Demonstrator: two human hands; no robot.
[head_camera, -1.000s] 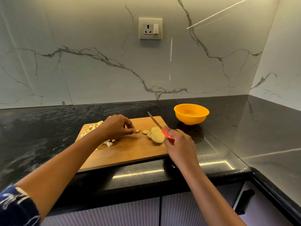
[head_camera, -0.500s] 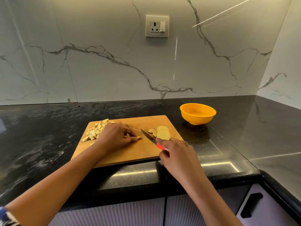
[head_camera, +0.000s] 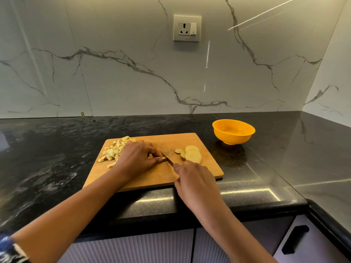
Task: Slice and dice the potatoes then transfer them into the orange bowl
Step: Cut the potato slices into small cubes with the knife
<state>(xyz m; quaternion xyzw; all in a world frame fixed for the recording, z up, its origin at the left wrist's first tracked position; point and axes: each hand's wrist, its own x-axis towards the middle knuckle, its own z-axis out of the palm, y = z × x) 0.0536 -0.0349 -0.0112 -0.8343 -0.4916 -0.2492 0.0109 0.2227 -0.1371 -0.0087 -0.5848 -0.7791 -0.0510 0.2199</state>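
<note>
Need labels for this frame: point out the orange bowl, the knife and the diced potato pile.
orange bowl (head_camera: 233, 138): head view, outer front wall.
knife (head_camera: 168, 160): head view, middle of blade.
diced potato pile (head_camera: 114, 151): head view, centre of pile.

Right grip (head_camera: 195, 185) hides the handle of the knife (head_camera: 168, 160); left grip (head_camera: 137, 158) covers most of its potato piece (head_camera: 163, 158).

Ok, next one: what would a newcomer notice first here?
The orange bowl stands bright on the black counter, right of the board, and looks empty. On the board, the right hand holds a knife against a potato piece held down by the left hand, between a diced pile and some slices.
</note>
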